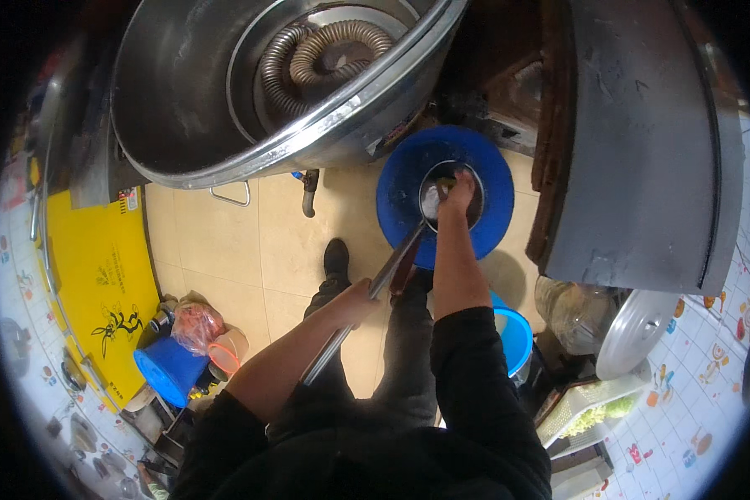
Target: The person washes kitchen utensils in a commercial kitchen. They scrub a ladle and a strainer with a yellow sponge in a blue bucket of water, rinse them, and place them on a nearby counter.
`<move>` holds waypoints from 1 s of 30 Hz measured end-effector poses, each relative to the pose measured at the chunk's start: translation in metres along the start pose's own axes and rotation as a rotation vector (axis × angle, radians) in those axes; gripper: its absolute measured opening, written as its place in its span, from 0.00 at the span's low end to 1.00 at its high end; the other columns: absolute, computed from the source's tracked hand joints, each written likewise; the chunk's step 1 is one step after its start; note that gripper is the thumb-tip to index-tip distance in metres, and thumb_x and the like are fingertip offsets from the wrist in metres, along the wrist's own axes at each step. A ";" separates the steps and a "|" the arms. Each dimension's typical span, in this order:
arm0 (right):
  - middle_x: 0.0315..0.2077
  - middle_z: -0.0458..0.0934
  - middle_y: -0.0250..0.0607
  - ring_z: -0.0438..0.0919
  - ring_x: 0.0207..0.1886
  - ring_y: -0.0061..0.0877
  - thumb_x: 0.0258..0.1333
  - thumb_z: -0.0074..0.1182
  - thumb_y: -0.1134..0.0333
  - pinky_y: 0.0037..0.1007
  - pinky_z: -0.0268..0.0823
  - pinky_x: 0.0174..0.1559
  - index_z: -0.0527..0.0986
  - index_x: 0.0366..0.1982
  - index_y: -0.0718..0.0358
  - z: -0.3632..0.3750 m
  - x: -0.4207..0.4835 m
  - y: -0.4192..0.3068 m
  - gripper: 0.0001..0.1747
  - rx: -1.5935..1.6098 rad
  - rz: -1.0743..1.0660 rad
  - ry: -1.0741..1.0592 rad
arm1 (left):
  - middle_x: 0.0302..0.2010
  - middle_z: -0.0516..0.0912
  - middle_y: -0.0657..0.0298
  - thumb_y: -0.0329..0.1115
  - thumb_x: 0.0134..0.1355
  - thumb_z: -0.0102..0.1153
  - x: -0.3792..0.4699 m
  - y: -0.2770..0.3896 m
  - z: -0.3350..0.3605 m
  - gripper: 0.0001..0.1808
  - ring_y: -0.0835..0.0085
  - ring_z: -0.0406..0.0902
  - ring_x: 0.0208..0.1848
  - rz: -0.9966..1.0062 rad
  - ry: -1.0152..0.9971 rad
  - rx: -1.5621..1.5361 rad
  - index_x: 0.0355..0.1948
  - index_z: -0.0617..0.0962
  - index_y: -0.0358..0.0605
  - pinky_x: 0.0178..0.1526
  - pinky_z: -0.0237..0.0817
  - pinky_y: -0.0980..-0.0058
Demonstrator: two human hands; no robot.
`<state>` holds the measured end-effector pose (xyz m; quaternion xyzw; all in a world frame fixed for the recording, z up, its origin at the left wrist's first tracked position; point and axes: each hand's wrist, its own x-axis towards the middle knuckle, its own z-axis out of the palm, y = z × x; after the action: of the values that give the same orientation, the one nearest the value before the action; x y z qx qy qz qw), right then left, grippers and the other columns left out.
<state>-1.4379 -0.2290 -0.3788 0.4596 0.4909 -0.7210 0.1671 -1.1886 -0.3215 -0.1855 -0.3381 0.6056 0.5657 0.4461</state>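
My left hand (357, 304) is closed round the long metal handle (331, 352) of a round metal ladle (424, 181). The ladle's bowl is over a blue plastic bucket (397, 187) on the floor. Inside the bowl is my right hand (459, 192), its fingers at something greenish and whitish; whether they grip it cannot be told. A dark red piece (404, 269), perhaps a handle, shows beside the ladle's shaft at the bucket's near edge.
Ahead on the left stands a large tilted steel pot (181, 75) holding a coiled corrugated metal hose (344, 31). A grey panel (644, 156) is at right, above a metal lid (634, 337). Another blue bucket (172, 369), a bagged item (199, 325) and a light-blue bucket (515, 337) stand nearer me.
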 end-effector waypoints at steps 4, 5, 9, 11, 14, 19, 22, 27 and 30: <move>0.46 0.75 0.32 0.73 0.48 0.34 0.55 0.54 0.67 0.33 0.66 0.49 0.74 0.45 0.52 -0.008 -0.015 -0.004 0.14 -0.504 -0.027 -0.489 | 0.22 0.76 0.50 0.35 0.58 0.54 -0.012 0.006 -0.006 0.21 0.64 0.73 0.14 -0.026 0.060 0.124 0.48 0.67 0.33 0.14 0.62 0.65; 0.46 0.77 0.37 0.74 0.49 0.34 0.55 0.54 0.65 0.33 0.67 0.52 0.76 0.46 0.55 -0.014 -0.015 -0.006 0.15 -0.877 -0.151 -0.656 | 0.22 0.76 0.49 0.35 0.57 0.53 -0.015 0.006 -0.009 0.20 0.61 0.75 0.16 -0.036 0.097 0.167 0.47 0.68 0.35 0.15 0.63 0.64; 0.44 0.78 0.49 0.75 0.49 0.43 0.56 0.50 0.62 0.42 0.68 0.52 0.78 0.45 0.58 -0.044 -0.001 -0.015 0.16 -1.963 -0.553 -0.904 | 0.23 0.77 0.46 0.34 0.57 0.52 -0.027 -0.006 -0.014 0.20 0.56 0.77 0.19 -0.025 0.170 0.176 0.47 0.67 0.35 0.20 0.67 0.59; 0.44 0.78 0.50 0.75 0.49 0.44 0.56 0.50 0.63 0.42 0.68 0.52 0.78 0.45 0.59 -0.045 0.013 -0.018 0.16 -2.059 -0.826 -0.532 | 0.24 0.78 0.45 0.35 0.57 0.53 -0.026 -0.011 -0.011 0.20 0.52 0.79 0.22 -0.062 0.154 0.193 0.48 0.67 0.35 0.26 0.69 0.56; 0.45 0.78 0.50 0.76 0.47 0.43 0.56 0.50 0.68 0.41 0.70 0.47 0.76 0.48 0.62 -0.043 0.020 -0.011 0.17 -1.886 -1.148 -0.332 | 0.28 0.79 0.41 0.35 0.57 0.53 -0.017 -0.014 0.000 0.21 0.46 0.80 0.31 0.087 0.270 0.381 0.48 0.68 0.34 0.35 0.70 0.52; 0.39 0.81 0.48 0.80 0.36 0.38 0.57 0.52 0.71 0.37 0.72 0.36 0.74 0.53 0.57 -0.046 0.012 0.013 0.20 -1.388 -0.500 -0.525 | 0.36 0.79 0.38 0.40 0.61 0.55 0.003 -0.006 -0.006 0.24 0.43 0.78 0.42 0.102 0.327 0.496 0.50 0.65 0.33 0.44 0.69 0.51; 0.35 0.81 0.48 0.80 0.34 0.38 0.51 0.55 0.70 0.36 0.72 0.35 0.75 0.52 0.56 -0.062 0.018 0.010 0.23 -1.359 -0.512 -0.523 | 0.36 0.80 0.39 0.39 0.61 0.55 0.008 -0.003 -0.018 0.26 0.43 0.78 0.41 -0.028 0.338 0.509 0.53 0.64 0.33 0.43 0.69 0.51; 0.45 0.78 0.46 0.78 0.45 0.41 0.48 0.57 0.70 0.36 0.72 0.45 0.77 0.49 0.54 -0.108 0.057 -0.007 0.22 -1.505 -0.772 -0.139 | 0.36 0.80 0.38 0.37 0.60 0.56 0.024 -0.012 -0.020 0.28 0.42 0.79 0.40 -0.002 0.410 0.474 0.57 0.62 0.35 0.44 0.70 0.52; 0.51 0.75 0.48 0.75 0.51 0.42 0.52 0.53 0.68 0.38 0.70 0.52 0.76 0.50 0.55 -0.128 0.093 0.004 0.21 -1.802 -0.990 -0.007 | 0.34 0.79 0.41 0.33 0.59 0.57 0.030 -0.023 -0.015 0.30 0.48 0.80 0.38 0.195 0.507 0.442 0.59 0.62 0.37 0.40 0.72 0.57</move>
<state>-1.4199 -0.1011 -0.4704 -0.0924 0.9837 -0.0742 0.1355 -1.1807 -0.3365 -0.2224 -0.3037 0.8342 0.3591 0.2880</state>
